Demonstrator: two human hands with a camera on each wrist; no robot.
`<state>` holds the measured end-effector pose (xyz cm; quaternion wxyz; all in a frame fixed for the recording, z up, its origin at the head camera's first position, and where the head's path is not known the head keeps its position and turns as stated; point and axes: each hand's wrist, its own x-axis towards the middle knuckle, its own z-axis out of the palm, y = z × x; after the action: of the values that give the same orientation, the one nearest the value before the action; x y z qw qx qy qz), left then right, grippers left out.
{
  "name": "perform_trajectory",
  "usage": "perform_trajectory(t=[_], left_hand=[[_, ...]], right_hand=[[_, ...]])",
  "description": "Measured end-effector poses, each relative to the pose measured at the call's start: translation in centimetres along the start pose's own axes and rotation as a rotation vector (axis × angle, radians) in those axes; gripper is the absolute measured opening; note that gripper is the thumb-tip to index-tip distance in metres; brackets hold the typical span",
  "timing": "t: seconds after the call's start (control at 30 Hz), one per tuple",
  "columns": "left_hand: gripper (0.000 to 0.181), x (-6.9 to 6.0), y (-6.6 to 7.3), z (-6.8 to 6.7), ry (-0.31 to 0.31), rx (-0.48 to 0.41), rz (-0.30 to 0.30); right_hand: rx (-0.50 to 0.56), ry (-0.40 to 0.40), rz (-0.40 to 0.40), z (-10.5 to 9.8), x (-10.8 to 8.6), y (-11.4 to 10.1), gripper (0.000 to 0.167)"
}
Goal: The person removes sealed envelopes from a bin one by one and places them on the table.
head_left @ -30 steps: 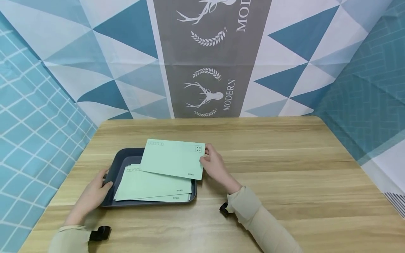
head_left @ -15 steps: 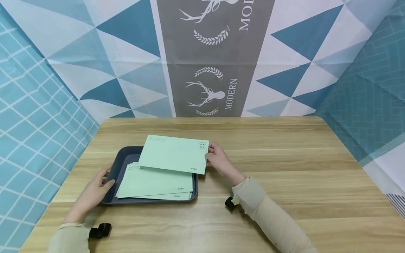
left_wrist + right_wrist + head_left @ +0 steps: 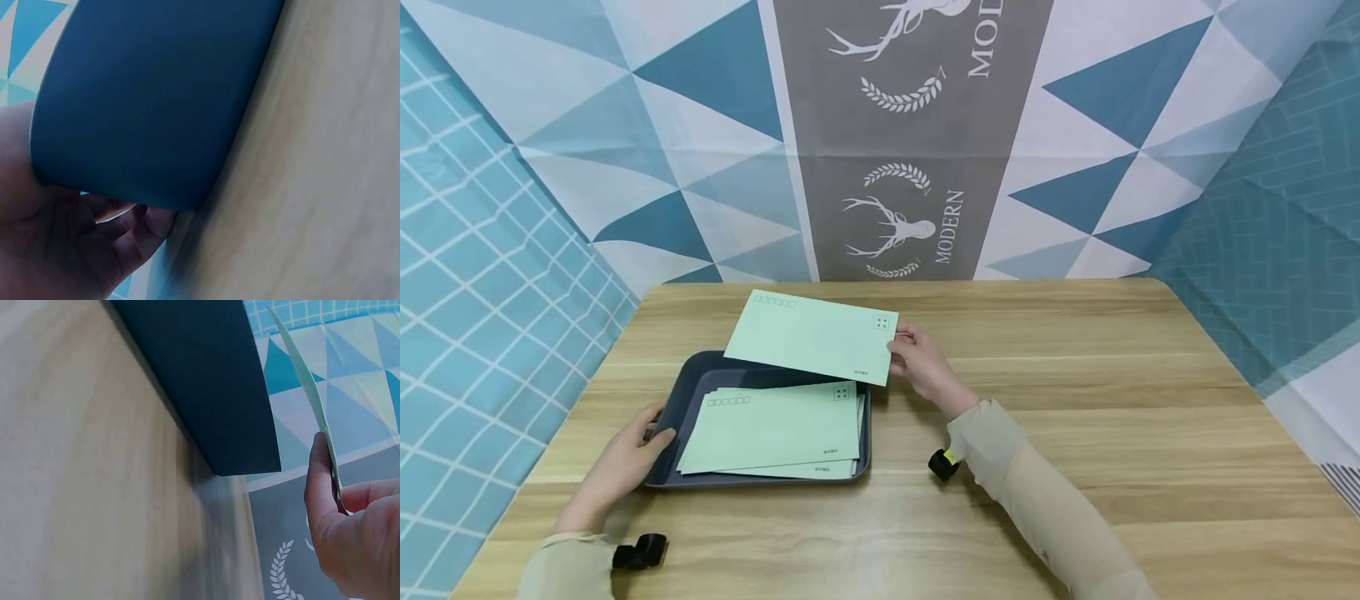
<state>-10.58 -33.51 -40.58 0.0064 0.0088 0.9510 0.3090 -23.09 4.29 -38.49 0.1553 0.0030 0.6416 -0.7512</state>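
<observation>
In the head view, the left hand [image 3: 625,458] grips the dark tray [image 3: 688,408] at its left side, the thumb over the rim and the fingers bent at the outer wall. The tray sits on the left half of the wood-grain table [image 3: 1090,400]. In it lies a loose, slightly fanned pile of pale green envelopes [image 3: 775,429], the top one printed with a row of small boxes, a square stamp frame and a short line of text too small to read. The right hand [image 3: 922,362] pinches the raised envelope [image 3: 812,337] by its right edge, thumb in front and fingers behind. That envelope slants above the tray's far edge. Behind the table hangs a patterned backdrop [image 3: 895,150] with deer heads and the word MODERN.

In the left wrist view, the tray's outer wall fills the middle, and the left hand's fingers curl about its corner.

In the right wrist view, the raised envelope appears nearly edge-on, nipped between the right hand's digits and apart from the tray wall beside it.
</observation>
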Motion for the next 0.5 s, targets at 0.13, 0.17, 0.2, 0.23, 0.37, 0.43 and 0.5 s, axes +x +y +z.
perform_trajectory(t=[0.13,0.17,0.2,0.23,0.37,0.43,0.5], left_hand=[[0.051,-0.2,0.1,0.0,-0.019,-0.014,-0.029],[0.052,-0.2,0.1,-0.1,-0.024,-0.014,-0.036],[0.052,-0.2,0.1,-0.1,-0.028,-0.015,-0.042],[0.052,-0.2,0.1,-0.1,-0.028,-0.018,-0.044],[0.052,-0.2,0.1,-0.1,-0.021,-0.025,-0.049],[0.052,-0.3,0.1,-0.1,-0.017,-0.028,-0.046],[0.052,-0.3,0.1,-0.1,-0.018,-0.036,-0.046]], right_hand=[[0.007,0.011,-0.016,0.2,0.7,-0.6,0.035],[0.011,0.013,-0.021,0.3,0.9,-0.7,0.035],[0.016,0.015,-0.027,0.4,1.1,-0.9,0.035],[0.022,0.018,-0.030,0.5,1.3,-1.0,0.034],[0.042,0.029,-0.034,1.0,2.2,-1.4,0.034],[0.044,0.041,-0.033,1.2,2.6,-1.5,0.035],[0.040,0.058,-0.032,1.4,2.9,-1.6,0.035]])
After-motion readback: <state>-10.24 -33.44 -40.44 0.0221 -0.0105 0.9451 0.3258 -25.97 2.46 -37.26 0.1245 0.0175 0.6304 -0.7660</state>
